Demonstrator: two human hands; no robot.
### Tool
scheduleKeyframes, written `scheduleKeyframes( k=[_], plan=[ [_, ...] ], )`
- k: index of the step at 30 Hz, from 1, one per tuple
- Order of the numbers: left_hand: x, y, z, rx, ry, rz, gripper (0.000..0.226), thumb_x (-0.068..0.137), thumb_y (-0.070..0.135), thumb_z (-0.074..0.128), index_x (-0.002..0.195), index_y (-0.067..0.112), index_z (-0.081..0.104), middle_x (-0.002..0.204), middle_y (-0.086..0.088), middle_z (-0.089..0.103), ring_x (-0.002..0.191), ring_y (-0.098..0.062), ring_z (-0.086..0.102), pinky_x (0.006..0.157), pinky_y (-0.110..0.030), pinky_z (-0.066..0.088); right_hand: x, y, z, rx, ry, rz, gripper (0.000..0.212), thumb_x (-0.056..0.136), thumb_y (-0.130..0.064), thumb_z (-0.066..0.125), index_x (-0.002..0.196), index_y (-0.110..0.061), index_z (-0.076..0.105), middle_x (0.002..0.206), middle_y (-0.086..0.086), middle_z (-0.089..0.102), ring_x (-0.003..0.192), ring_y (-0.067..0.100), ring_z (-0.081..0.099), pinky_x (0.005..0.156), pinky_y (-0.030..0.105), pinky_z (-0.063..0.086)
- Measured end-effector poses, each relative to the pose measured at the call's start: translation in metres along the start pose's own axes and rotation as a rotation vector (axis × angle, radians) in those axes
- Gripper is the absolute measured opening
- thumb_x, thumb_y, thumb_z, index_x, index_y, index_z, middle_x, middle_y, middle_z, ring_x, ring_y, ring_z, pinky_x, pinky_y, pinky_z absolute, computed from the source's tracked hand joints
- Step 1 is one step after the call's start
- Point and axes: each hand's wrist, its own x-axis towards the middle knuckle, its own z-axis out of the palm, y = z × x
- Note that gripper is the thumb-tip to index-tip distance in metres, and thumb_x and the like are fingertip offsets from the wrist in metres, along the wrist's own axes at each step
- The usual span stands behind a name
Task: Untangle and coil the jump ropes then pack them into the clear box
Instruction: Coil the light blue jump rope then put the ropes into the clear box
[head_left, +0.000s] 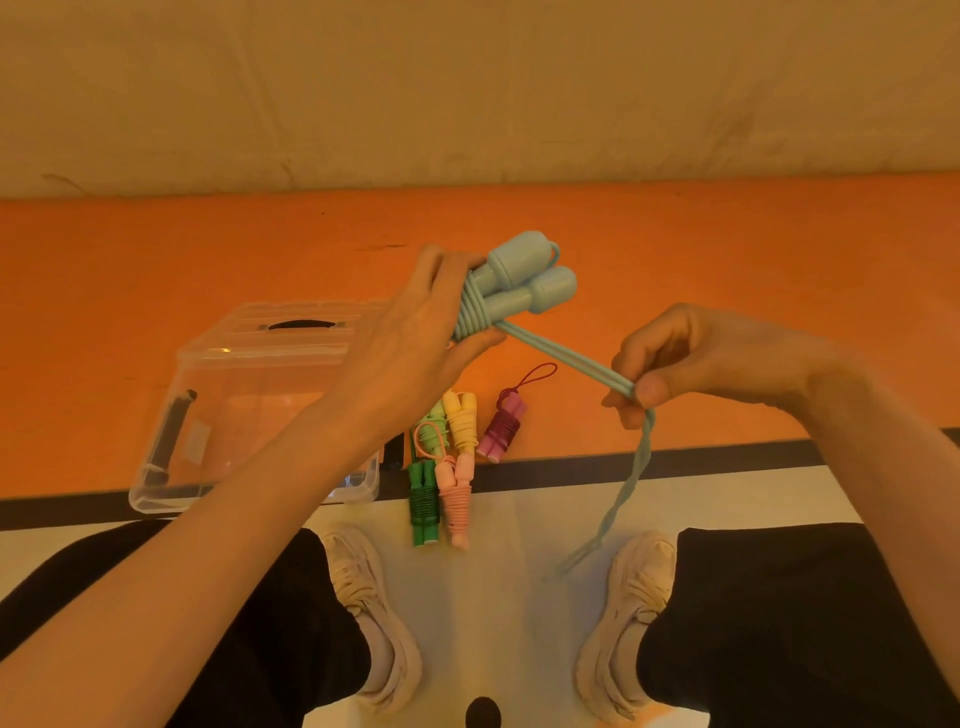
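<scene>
Right now the left hand (415, 322) grips the two smooth, round blue handles (524, 280) above the clear box (171, 452). The right hand (670, 358) pinches the bendy blue rope (561, 353), right of the box. If that pinch goes loose, I think the tight loops could spring undone. The twisty tail (623, 499) might snag too.

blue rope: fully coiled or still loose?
Partly coiled. Blue rope wraps the handles in the left hand; a doubled strand runs to the right hand, its twisted tail hanging below.
</scene>
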Motion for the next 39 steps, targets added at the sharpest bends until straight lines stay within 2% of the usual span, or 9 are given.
scheduleKeyframes(
  k=[5, 12, 18, 21, 26, 30, 33, 36, 39],
  plan=[
    [0.003, 0.006, 0.002, 0.164, 0.009, 0.012, 0.059, 0.085, 0.045, 0.056, 0.132, 0.011, 0.047, 0.121, -0.008, 0.052, 0.087, -0.027, 0.057, 0.054, -0.032, 0.034, 0.016, -0.005, 0.016, 0.066, -0.075, -0.103, 0.028, 0.064, -0.049, 0.081, 0.076, -0.024, 0.076, 0.076, -0.001, 0.073, 0.081, 0.017, 0.067, 0.097, 0.051, 0.045],
    [0.0, 0.011, 0.004, 0.221, 0.013, -0.02, 0.064, 0.079, 0.05, 0.051, 0.129, 0.01, 0.051, 0.116, -0.01, 0.055, 0.086, -0.029, 0.058, 0.052, -0.03, 0.029, 0.023, -0.013, 0.027, 0.148, -0.059, -0.142, 0.02, 0.069, -0.039, 0.078, 0.077, -0.021, 0.076, 0.075, -0.001, 0.074, 0.079, 0.014, 0.069, 0.081, 0.023, 0.051],
    [0.0, 0.004, -0.001, 0.21, 0.037, -0.023, 0.056, 0.081, 0.045, 0.056, 0.126, 0.011, 0.053, 0.113, -0.009, 0.057, 0.082, -0.029, 0.059, 0.053, -0.029, 0.03, 0.016, -0.023, 0.034, 0.052, 0.028, -0.124, 0.007, 0.079, -0.013, 0.067, 0.078, -0.011, 0.073, 0.063, -0.002, 0.067, 0.071, 0.024, 0.062, 0.08, 0.032, 0.053],
    [0.003, -0.008, -0.01, 0.223, 0.093, -0.068, 0.053, 0.083, 0.045, 0.057, 0.125, 0.012, 0.054, 0.111, -0.008, 0.056, 0.081, -0.029, 0.058, 0.055, -0.029, 0.03, 0.004, -0.023, 0.024, -0.079, 0.166, -0.069, 0.019, 0.079, -0.025, 0.07, 0.094, -0.015, 0.074, 0.058, 0.002, 0.059, 0.066, 0.022, 0.053, 0.072, 0.028, 0.047],
    [0.007, -0.025, -0.021, 0.284, 0.142, -0.172, 0.053, 0.082, 0.039, 0.069, 0.126, 0.015, 0.054, 0.115, -0.008, 0.057, 0.09, -0.034, 0.06, 0.058, -0.032, 0.031, -0.022, -0.017, 0.001, -0.218, 0.393, 0.012, 0.03, 0.073, -0.034, 0.067, 0.092, -0.011, 0.075, 0.058, 0.006, 0.054, 0.058, 0.011, 0.05, 0.064, 0.023, 0.044],
    [0.006, -0.023, -0.015, 0.284, 0.076, -0.128, 0.052, 0.079, 0.039, 0.07, 0.123, 0.015, 0.057, 0.108, -0.008, 0.058, 0.086, -0.034, 0.06, 0.057, -0.035, 0.039, -0.025, -0.015, -0.006, -0.264, 0.686, -0.166, 0.018, 0.077, -0.033, 0.066, 0.088, -0.02, 0.074, 0.06, -0.006, 0.061, 0.061, 0.005, 0.05, 0.058, 0.015, 0.038],
    [0.007, -0.02, -0.013, 0.289, 0.041, -0.105, 0.051, 0.077, 0.043, 0.068, 0.121, 0.017, 0.058, 0.105, -0.006, 0.059, 0.085, -0.031, 0.06, 0.057, -0.033, 0.036, -0.011, -0.016, -0.011, -0.331, 0.862, -0.345, 0.012, 0.084, -0.027, 0.072, 0.093, -0.019, 0.071, 0.068, -0.017, 0.067, 0.069, 0.001, 0.057, 0.066, 0.023, 0.045],
    [0.008, -0.016, -0.01, 0.249, -0.003, -0.089, 0.061, 0.072, 0.057, 0.049, 0.119, 0.018, 0.059, 0.105, -0.004, 0.06, 0.084, -0.03, 0.06, 0.06, -0.037, 0.046, 0.003, -0.019, -0.014, -0.34, 0.969, -0.46, 0.004, 0.086, -0.025, 0.068, 0.089, -0.025, 0.069, 0.067, -0.021, 0.066, 0.069, 0.002, 0.057, 0.068, 0.03, 0.046],
    [0.005, -0.012, -0.008, 0.213, -0.049, -0.043, 0.067, 0.067, 0.061, 0.039, 0.115, 0.02, 0.061, 0.102, -0.001, 0.062, 0.081, -0.029, 0.06, 0.057, -0.035, 0.043, 0.016, -0.023, -0.013, -0.316, 1.022, -0.493, 0.009, 0.088, -0.021, 0.066, 0.087, -0.029, 0.067, 0.061, -0.025, 0.063, 0.064, -0.006, 0.055, 0.064, 0.02, 0.044]
  ],
)
